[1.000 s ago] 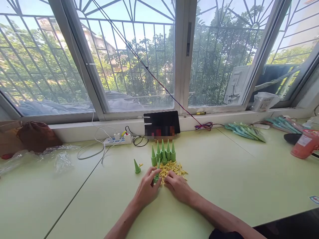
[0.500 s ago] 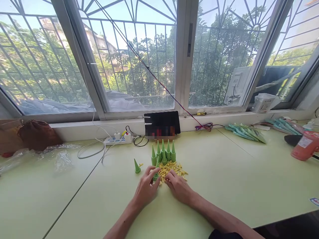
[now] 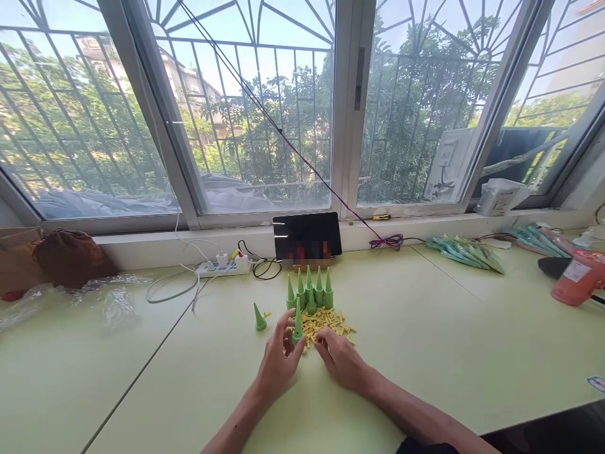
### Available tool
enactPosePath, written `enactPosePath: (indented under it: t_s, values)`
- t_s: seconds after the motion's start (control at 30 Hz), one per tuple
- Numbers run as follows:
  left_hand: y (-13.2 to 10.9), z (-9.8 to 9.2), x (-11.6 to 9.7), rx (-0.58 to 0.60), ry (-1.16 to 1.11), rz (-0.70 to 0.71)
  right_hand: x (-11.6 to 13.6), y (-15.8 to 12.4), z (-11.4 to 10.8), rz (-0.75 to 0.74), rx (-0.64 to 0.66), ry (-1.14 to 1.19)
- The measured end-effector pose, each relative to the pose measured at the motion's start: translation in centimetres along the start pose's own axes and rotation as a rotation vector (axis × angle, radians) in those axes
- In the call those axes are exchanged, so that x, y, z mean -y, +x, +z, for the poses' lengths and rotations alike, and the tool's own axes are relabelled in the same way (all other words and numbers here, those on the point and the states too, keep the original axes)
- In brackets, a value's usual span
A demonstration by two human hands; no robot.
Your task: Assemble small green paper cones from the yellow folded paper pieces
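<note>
A green cone (image 3: 297,323) with a small dark hole near its base stands between the thumb and fingers of my left hand (image 3: 278,353). Beside it, the fingertips of my right hand (image 3: 341,354) are pinched together at the near edge of a pile of small yellow pieces (image 3: 326,320). Whatever those fingertips hold is too small to make out. Just behind the pile, several more green cones (image 3: 319,291) stand upright in a cluster. Apart on the left, a single green cone (image 3: 259,319) leans slightly, with a yellow piece (image 3: 267,314) at its side.
A dark-screened tablet (image 3: 307,236) leans against the window ledge. To its left lie a power strip (image 3: 224,266) and cables. Clear plastic wrap and a brown bag (image 3: 70,255) are far left; green-blue packets (image 3: 466,253) and a red jar (image 3: 577,277) sit right.
My left fingers have shifted around the cone, which now stands more upright and shows more fully. My right hand has barely moved beside the yellow pile.
</note>
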State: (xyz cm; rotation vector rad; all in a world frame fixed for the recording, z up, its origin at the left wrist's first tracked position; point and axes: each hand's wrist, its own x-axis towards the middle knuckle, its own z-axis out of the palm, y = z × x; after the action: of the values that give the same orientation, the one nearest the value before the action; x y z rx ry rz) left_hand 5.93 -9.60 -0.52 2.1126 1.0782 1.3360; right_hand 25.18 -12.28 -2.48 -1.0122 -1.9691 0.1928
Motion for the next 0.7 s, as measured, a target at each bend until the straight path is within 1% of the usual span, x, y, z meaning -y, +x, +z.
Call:
enactPosePath:
  t_s: [0.17,0.27,0.33,0.5,0.7]
  values:
    - [0.0,0.5,-0.9,0.056,-0.153,-0.128,-0.3,-0.2,0.3,-0.027,-0.054,-0.007]
    - [0.2,0.4,-1.3,0.128,-0.304,-0.228,-0.5,-0.3,0.5,-0.035,-0.102,-0.006]
    - [0.4,0.3,-1.6,0.171,-0.423,-0.266,-0.7,-0.4,0.5,-0.041,-0.145,0.001]
    - [0.9,0.1,-2.0,0.188,-0.570,-0.337,-0.9,-0.6,0.5,-0.093,-0.269,0.055]
    - [0.9,0.0,-2.0,0.207,-0.663,-0.400,-0.9,-0.7,0.5,-0.141,-0.298,0.082]
